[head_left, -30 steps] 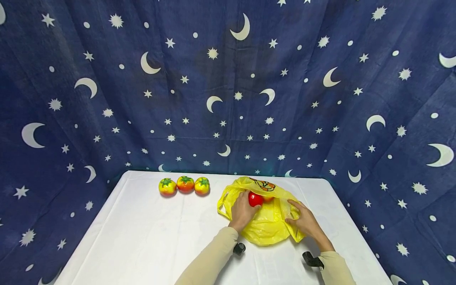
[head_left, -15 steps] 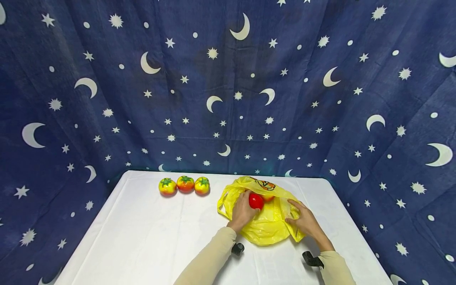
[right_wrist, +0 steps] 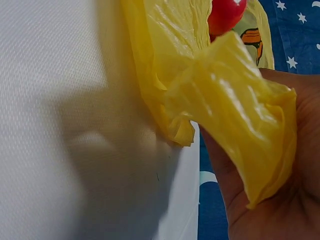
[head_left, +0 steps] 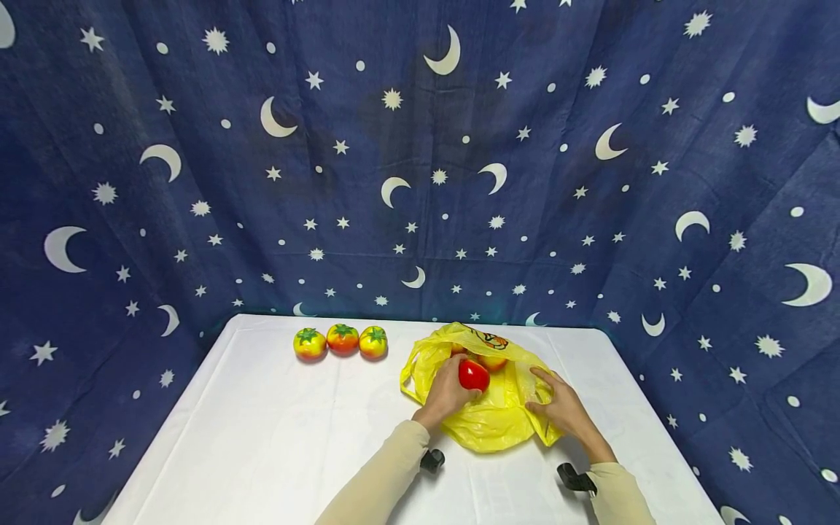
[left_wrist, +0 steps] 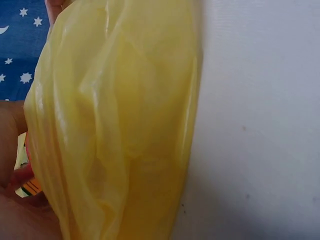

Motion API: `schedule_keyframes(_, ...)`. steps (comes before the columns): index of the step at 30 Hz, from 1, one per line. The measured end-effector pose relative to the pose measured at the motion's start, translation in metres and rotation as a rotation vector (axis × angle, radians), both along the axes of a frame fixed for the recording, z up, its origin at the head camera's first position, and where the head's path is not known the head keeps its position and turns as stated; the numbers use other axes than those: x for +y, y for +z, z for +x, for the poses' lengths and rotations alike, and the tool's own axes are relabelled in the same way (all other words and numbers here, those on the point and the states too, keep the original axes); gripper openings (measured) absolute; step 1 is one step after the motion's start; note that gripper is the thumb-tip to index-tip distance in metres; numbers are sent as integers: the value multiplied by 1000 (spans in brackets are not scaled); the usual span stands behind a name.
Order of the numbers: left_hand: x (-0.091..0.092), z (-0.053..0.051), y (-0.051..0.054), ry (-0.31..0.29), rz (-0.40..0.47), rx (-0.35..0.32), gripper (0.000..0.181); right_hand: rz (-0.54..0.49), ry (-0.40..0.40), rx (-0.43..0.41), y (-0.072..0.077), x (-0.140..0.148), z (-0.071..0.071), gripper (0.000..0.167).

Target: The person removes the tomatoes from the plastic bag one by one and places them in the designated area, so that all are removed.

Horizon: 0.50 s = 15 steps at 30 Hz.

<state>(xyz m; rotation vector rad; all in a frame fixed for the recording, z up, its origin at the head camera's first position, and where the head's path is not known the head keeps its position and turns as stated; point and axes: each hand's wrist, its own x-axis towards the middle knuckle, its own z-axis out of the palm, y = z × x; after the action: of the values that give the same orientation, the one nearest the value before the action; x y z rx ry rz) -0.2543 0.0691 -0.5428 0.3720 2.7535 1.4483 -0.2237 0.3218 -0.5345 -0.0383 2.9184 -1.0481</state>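
Observation:
A yellow plastic bag (head_left: 485, 430) lies on its side with its mouth toward me. At that mouth my left hand (head_left: 448, 394) grips a shiny red tomato (head_left: 474, 375), fingers behind it and thumb in front. Further in, orange-yellow tomatoes (head_left: 494, 363) show partly; the bag hides the rest. My right hand (head_left: 559, 405) holds the bag's right edge between thumb and fingers. In the right wrist view a fold of the bag (right_wrist: 240, 110) crosses the palm, with the red tomato (right_wrist: 226, 15) beyond. The bag (left_wrist: 115, 125) covers most of the left wrist view.
Three yellow-red tomatoes with green tops stand in a row at the back left: the left one (head_left: 310, 345), the middle one (head_left: 343, 340) and the right one (head_left: 373, 343). A white cloth covers the table (head_left: 262, 437). Behind it hangs a blue star-and-moon curtain (head_left: 420, 146).
My left hand has drawn the red tomato slightly toward me within the bag's mouth, and more of the tomatoes behind it shows. The right hand has stayed in place on the bag's edge.

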Motion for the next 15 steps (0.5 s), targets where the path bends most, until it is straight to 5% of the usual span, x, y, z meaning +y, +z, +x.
schedule_keyframes(15,-9,5,8,-76,55,39,71,1,-1,7,-1,0,0,76)
